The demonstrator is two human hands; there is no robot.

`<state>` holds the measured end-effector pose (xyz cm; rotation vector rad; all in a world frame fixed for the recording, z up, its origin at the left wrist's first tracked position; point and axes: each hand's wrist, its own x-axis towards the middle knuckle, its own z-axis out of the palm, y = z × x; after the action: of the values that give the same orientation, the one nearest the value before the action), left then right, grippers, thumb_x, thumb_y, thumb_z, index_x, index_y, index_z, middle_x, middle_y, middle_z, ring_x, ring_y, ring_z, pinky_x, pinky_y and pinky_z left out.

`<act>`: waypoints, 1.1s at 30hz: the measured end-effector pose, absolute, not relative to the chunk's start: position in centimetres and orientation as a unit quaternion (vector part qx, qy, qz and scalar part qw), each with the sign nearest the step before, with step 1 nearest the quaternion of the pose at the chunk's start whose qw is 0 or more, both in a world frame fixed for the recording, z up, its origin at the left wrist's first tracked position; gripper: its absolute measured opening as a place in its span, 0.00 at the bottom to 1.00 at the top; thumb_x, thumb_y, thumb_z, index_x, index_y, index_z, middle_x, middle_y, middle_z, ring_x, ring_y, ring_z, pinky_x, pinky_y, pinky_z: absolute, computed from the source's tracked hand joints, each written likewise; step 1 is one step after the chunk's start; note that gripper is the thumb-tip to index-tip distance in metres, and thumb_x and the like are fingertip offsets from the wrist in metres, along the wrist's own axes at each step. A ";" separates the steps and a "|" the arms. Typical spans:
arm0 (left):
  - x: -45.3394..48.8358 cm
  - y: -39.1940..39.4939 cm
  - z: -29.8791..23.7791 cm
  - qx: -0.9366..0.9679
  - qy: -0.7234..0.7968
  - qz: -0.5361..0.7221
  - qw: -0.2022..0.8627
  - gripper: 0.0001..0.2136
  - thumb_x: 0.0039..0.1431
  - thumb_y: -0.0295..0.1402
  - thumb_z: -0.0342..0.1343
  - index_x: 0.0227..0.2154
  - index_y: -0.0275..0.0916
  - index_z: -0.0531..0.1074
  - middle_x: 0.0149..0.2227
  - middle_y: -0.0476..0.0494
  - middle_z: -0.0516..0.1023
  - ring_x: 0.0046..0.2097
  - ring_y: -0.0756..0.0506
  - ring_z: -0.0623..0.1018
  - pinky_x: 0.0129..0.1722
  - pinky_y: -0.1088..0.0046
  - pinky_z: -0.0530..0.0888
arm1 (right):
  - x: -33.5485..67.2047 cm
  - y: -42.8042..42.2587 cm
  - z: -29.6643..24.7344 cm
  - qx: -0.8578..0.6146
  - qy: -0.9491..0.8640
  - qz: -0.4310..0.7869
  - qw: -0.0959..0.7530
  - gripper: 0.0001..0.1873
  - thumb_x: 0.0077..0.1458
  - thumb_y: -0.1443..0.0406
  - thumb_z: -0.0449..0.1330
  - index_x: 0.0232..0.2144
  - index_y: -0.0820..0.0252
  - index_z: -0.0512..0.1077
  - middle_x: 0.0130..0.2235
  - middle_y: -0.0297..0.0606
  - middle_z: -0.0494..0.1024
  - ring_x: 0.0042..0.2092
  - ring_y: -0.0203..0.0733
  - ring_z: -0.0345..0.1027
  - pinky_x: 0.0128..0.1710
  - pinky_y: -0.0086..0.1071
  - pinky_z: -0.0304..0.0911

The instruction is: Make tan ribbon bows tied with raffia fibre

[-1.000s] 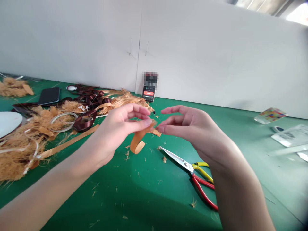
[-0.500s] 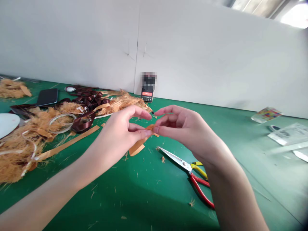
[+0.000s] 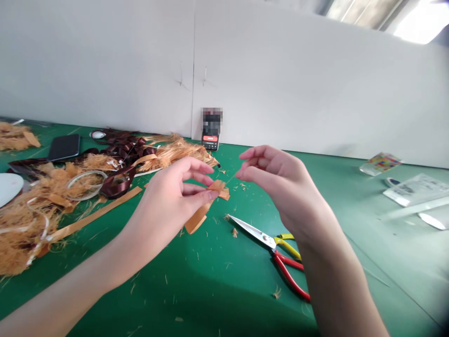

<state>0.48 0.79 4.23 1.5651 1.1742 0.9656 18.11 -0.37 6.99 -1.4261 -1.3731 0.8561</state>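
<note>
Red-handled scissors (image 3: 270, 243) lie just beneath; fuzzy fibre heaps (image 3: 24, 224) sprawl left; your left hand (image 3: 168, 196) pinches glossy orange ribbon (image 3: 196, 217), right hand (image 3: 277, 180) nipping its thin thread (image 3: 231, 178).

scissors (image 3: 270, 243), phone (image 3: 63, 147) & dk ribbon (image 3: 123, 144)

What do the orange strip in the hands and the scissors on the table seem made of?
Orange strip: likely woven satin ribbon, soft sheen; it bends limply from the left hand and frays at the end. Scissors: bright bare-metal blades, probably steel; red and yellow handles look plastic-coated.
</note>
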 end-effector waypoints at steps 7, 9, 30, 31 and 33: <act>0.3 1.5 3.9 0.608 0.470 0.388 0.508 0.16 0.49 0.38 0.67 0.40 0.40 0.71 0.41 0.47 0.78 0.40 0.47 0.81 0.40 0.75 0.77 | 18.1 -0.3 6.8 -0.530 -0.500 0.463 0.504 0.08 0.51 0.70 0.62 0.35 0.61 0.67 0.32 0.31 0.72 0.38 0.35 0.72 0.41 0.30 0.65; 0.2 1.6 3.8 0.596 0.460 0.393 0.528 0.15 0.50 0.36 0.66 0.40 0.39 0.72 0.40 0.47 0.78 0.40 0.47 0.81 0.41 0.75 0.76 | 18.0 -0.3 6.8 -0.485 -0.475 0.523 0.515 0.06 0.52 0.71 0.61 0.33 0.62 0.66 0.31 0.31 0.72 0.39 0.35 0.74 0.45 0.31 0.66; 0.6 1.5 3.8 0.587 0.459 0.396 0.538 0.14 0.49 0.32 0.67 0.38 0.39 0.73 0.37 0.48 0.80 0.38 0.47 0.82 0.38 0.76 0.78 | 18.3 0.2 6.6 -0.438 -0.442 0.527 0.579 0.08 0.52 0.72 0.63 0.28 0.61 0.66 0.29 0.29 0.71 0.36 0.33 0.75 0.38 0.26 0.67; 0.6 1.5 3.8 0.583 0.454 0.394 0.546 0.14 0.49 0.31 0.67 0.38 0.39 0.72 0.37 0.48 0.80 0.37 0.48 0.82 0.37 0.77 0.78 | 18.3 0.2 6.7 -0.437 -0.449 0.534 0.567 0.08 0.52 0.72 0.63 0.29 0.61 0.66 0.29 0.29 0.72 0.36 0.33 0.75 0.38 0.26 0.66; 0.7 1.4 3.8 0.580 0.444 0.391 0.560 0.13 0.50 0.31 0.67 0.38 0.39 0.72 0.36 0.49 0.80 0.35 0.49 0.82 0.35 0.79 0.78 | 18.3 0.0 6.7 -0.443 -0.462 0.546 0.540 0.07 0.53 0.70 0.63 0.30 0.61 0.66 0.29 0.30 0.73 0.36 0.33 0.74 0.38 0.25 0.66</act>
<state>0.74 1.43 3.83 1.3675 1.0461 0.9210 18.26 0.04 6.74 -1.0541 -1.0982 1.2983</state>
